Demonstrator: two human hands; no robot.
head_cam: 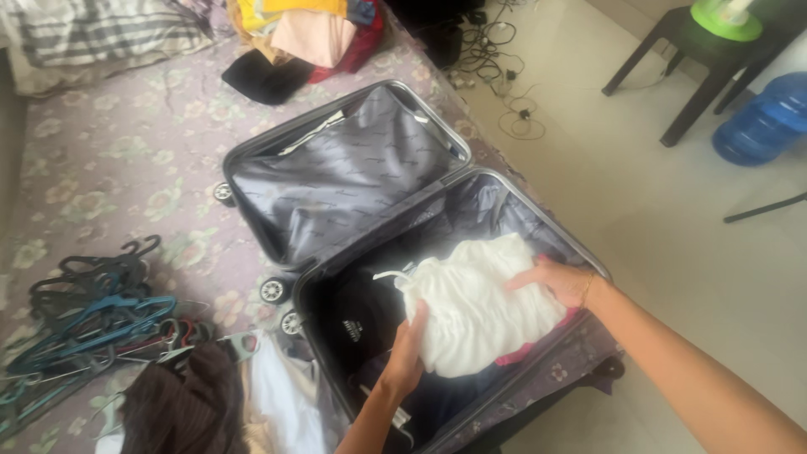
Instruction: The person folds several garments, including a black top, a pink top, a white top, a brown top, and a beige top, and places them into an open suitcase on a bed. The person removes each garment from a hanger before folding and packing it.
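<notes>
We count one open suitcase (370, 193) with three of its wheels in view, and two hands on one white garment (475, 307) inside it — our left hand (409, 349) and right hand (556, 282). Beside it on the bed lie one heap of hangers (88, 315) — too tangled to number — and two piles of clothes (307, 34). On the floor stand one black table (706, 59) and one blue water jug (765, 118).

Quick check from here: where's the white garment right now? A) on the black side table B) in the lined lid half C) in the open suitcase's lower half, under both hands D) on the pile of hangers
C: the white garment lies in the lower half of the suitcase, with the left hand and the right hand pressed on it.
</notes>
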